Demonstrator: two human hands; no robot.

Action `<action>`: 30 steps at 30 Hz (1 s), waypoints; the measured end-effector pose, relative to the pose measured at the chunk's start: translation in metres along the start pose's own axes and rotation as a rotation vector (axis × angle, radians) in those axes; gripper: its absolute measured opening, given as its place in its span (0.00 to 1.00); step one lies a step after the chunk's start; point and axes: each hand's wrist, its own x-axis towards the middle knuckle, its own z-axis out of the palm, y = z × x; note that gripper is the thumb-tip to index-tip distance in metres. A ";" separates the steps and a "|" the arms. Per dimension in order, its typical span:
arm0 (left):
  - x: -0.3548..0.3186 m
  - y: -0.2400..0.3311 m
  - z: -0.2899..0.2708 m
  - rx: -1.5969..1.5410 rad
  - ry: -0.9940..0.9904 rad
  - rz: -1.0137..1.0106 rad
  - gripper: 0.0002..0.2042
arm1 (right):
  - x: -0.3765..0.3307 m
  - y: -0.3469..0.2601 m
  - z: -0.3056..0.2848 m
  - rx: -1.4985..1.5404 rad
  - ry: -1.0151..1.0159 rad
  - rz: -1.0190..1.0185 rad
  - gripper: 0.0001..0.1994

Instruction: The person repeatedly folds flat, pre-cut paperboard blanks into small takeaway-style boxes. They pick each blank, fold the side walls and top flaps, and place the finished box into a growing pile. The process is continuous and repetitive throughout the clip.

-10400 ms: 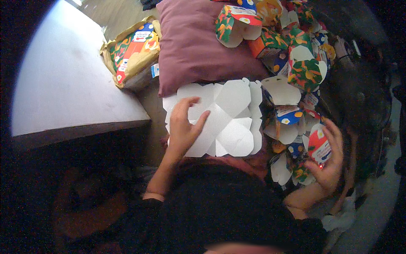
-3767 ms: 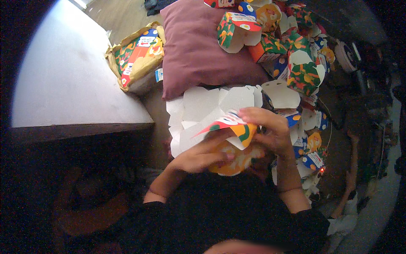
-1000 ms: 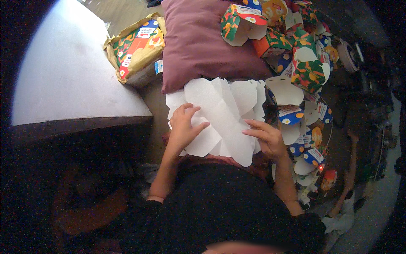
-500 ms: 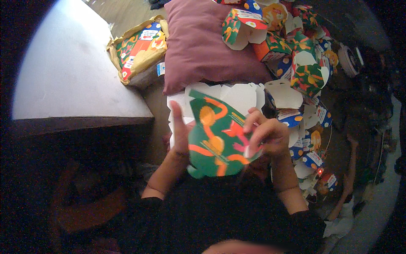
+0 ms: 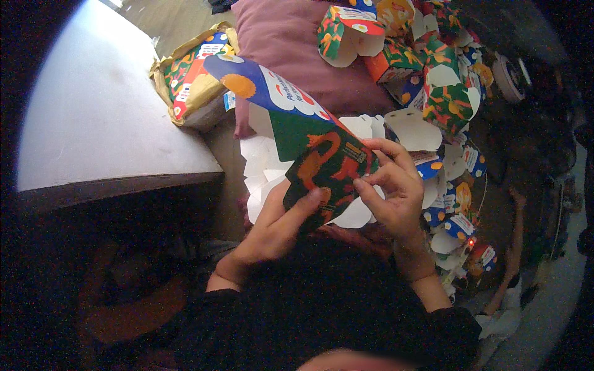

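A printed cardboard food carton blank (image 5: 328, 170) in green, blue and red is held up in front of me, bent, with its blue end pointing to the far left. My left hand (image 5: 275, 226) grips its lower left edge, thumb laid over the green face. At the right edge, the fingers and thumb of my right hand (image 5: 396, 188) pinch the card. Beneath it lie more blanks (image 5: 255, 157), white side up, partly hidden by the held one and my hands.
A mauve pillow (image 5: 272, 37) lies beyond the blanks. Torn brown paper (image 5: 207, 104) wraps a stack of printed blanks at the far left, beside a white flat surface (image 5: 111, 123). Folded cartons (image 5: 447, 105) are heaped at the right. Another bare limb (image 5: 510, 247) shows farther right.
The carton blank has turned and swung out so its blue end shows. My left hand, spread beside it before, has closed on its lower left edge; my right hand still pinches the card.
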 end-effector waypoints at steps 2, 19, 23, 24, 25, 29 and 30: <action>0.002 -0.005 0.001 -0.066 0.021 0.106 0.22 | -0.001 0.002 -0.003 0.022 -0.024 0.005 0.07; 0.006 -0.016 -0.011 0.097 -0.255 -0.113 0.19 | 0.015 0.003 -0.020 -0.094 -0.328 -0.320 0.16; 0.010 -0.027 -0.008 0.034 -0.268 0.076 0.26 | 0.013 0.008 -0.018 -0.243 -0.166 -0.351 0.10; 0.010 -0.028 -0.011 -0.290 -0.360 -0.016 0.32 | 0.012 0.009 -0.018 -0.269 -0.113 -0.337 0.10; 0.010 -0.029 -0.013 -0.357 -0.415 0.036 0.33 | 0.010 0.010 -0.018 -0.292 -0.057 -0.327 0.10; 0.003 -0.027 -0.018 -0.154 -0.328 -0.061 0.31 | 0.007 0.010 -0.018 -0.318 0.055 -0.341 0.11; 0.002 -0.026 -0.016 -0.085 -0.224 -0.163 0.29 | 0.008 0.009 -0.019 -0.317 0.031 -0.360 0.11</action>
